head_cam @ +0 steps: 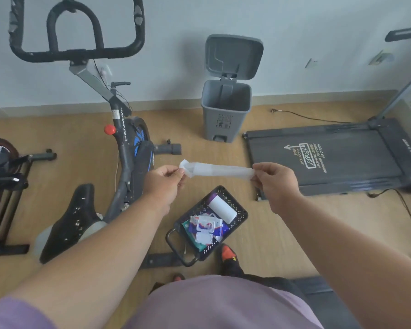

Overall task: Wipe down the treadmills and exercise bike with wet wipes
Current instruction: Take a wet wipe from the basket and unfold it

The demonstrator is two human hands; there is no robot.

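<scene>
wet wipe [220,170] stretched between both hands

left hand [165,184] and right hand [277,182] each pinch an end, holding it above the black basket [241,213], between exercise bike [128,148] and treadmill [330,157].

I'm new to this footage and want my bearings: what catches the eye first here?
A white wet wipe stretched between the left hand and right hand, mid-frame. Below it, a black basket of wipe packs on the floor. Behind stand an exercise bike at left, an open grey bin and a treadmill at right.
</scene>
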